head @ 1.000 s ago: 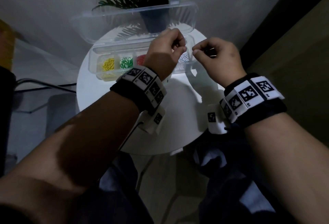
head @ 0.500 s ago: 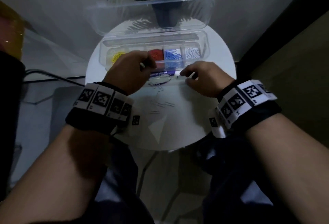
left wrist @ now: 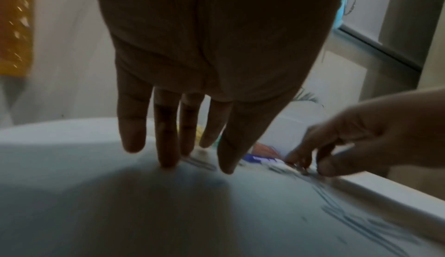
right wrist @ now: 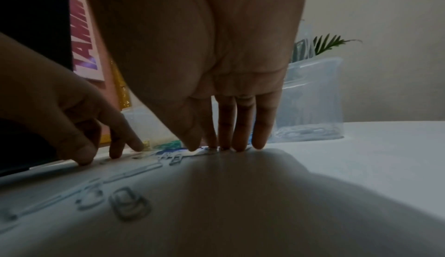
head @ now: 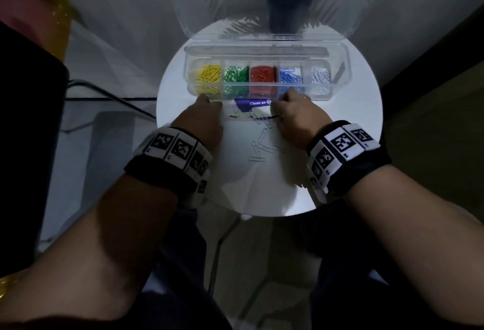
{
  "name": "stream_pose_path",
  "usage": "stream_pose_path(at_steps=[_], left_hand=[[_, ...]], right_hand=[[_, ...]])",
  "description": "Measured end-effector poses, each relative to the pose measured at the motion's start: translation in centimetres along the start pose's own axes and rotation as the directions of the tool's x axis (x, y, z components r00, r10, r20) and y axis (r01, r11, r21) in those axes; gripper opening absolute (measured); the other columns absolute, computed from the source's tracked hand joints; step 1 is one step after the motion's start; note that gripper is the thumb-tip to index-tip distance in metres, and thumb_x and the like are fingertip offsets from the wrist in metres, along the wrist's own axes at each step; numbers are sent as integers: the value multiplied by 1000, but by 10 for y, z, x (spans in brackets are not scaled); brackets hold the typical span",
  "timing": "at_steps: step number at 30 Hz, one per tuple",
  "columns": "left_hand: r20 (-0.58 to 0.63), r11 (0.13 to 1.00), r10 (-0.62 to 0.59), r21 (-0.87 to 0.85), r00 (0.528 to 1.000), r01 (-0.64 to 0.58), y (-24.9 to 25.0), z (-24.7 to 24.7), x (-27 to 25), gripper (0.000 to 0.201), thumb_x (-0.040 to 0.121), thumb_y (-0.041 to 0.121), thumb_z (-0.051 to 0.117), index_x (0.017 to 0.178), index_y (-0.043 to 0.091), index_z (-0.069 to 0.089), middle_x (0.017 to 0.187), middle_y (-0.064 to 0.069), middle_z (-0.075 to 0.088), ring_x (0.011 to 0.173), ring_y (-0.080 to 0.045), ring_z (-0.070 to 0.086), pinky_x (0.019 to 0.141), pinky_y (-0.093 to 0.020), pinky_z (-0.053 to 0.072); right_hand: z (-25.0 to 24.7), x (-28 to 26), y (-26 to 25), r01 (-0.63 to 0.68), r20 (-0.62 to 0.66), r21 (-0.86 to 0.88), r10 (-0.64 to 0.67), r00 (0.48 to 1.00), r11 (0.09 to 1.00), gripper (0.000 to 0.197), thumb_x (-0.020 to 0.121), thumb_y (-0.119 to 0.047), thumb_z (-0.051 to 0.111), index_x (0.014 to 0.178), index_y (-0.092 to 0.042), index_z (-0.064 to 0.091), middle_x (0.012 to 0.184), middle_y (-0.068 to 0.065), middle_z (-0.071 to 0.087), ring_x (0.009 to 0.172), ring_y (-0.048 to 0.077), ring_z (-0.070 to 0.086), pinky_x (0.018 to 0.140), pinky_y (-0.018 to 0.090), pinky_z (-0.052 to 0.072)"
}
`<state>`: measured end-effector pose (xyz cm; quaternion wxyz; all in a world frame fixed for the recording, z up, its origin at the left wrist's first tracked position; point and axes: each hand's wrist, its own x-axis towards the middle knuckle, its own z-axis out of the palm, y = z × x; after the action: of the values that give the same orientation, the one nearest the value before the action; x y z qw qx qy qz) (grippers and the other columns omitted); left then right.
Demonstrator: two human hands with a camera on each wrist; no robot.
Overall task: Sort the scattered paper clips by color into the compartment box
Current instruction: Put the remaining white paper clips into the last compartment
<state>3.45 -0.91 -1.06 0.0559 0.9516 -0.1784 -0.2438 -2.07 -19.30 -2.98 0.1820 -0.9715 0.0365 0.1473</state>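
Note:
A clear compartment box stands open at the back of the round white table. It holds yellow, green, red, blue and white clips, each colour in its own cell. Several white clips lie loose on white paper between my wrists, and show large in the right wrist view. My left hand has straight fingers with tips on the paper. My right hand also touches down with its fingertips, beside a dark blue clip.
The box's clear lid stands upright behind it, with a potted plant beyond. A purple printed label lies between my hands, just before the box. The table's near edge is close under my wrists. A dark cable runs at the left.
Both hands were raised with curled fingers over the box. They came down toward me, and now their straightened fingertips rest on the paper in front of the box.

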Motion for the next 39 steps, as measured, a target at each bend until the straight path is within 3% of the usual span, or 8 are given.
stream_pose_path(at_steps=[6,11,15,18,25,30,34,39], left_hand=[[69,996,67,55,995,-70,17,7,-2,41,88,13,50,129,11,47,125,-18,42,115,-37,50,100,-46,44],[107,978,206,-5,973,-207,37,15,-9,37,90,10,47,127,9,53,125,-16,51,114,-30,52,98,-33,39],[26,971,219,-102,975,-216,42,15,-8,46,89,7,48,135,14,44,132,-13,51,119,-27,49,100,-30,36],[30,989,142,-33,989,-141,35,16,-2,59,89,9,48,144,19,30,140,-14,38,124,-31,45,104,-41,40],[100,975,215,41,972,-220,36,12,-2,38,93,13,44,130,16,54,133,-12,49,121,-27,49,102,-34,37],[-46,969,229,-83,972,-232,25,1,-6,38,92,8,46,127,18,54,127,-10,49,113,-27,53,97,-35,41],[37,990,136,26,990,-137,22,8,0,45,90,9,43,135,16,43,127,-15,41,117,-35,47,99,-43,41],[124,966,252,29,960,-257,36,12,-3,38,95,11,42,131,18,52,125,-10,49,114,-24,50,97,-31,38]], right_hand=[[-7,-6,1,-45,41,-2,45,998,999,28,89,-12,47,110,-8,65,118,17,56,107,34,56,89,33,45],[-5,-24,-2,-2,131,8,1,991,1000,24,86,-10,52,105,-9,67,110,18,60,103,33,57,85,32,43],[-3,-27,-3,-14,86,149,1,996,989,36,91,-12,47,125,-14,55,120,17,54,110,32,54,93,35,41],[1,-22,-4,-6,97,124,-6,995,992,45,92,-14,45,137,-20,43,122,18,46,113,35,48,95,38,41],[1,-27,-2,30,180,95,-47,982,995,32,90,-19,51,119,-23,63,117,14,48,109,31,51,94,32,41],[-4,-43,0,-3,170,92,-13,985,996,47,80,-40,66,121,-19,56,117,13,49,105,30,55,91,36,45],[7,-53,-13,-104,166,29,98,981,994,73,63,-61,72,118,-20,46,118,9,44,100,31,53,83,36,45],[14,-48,-20,-47,185,86,30,982,995,52,72,-34,74,115,-19,49,114,12,43,103,34,53,83,39,46]])
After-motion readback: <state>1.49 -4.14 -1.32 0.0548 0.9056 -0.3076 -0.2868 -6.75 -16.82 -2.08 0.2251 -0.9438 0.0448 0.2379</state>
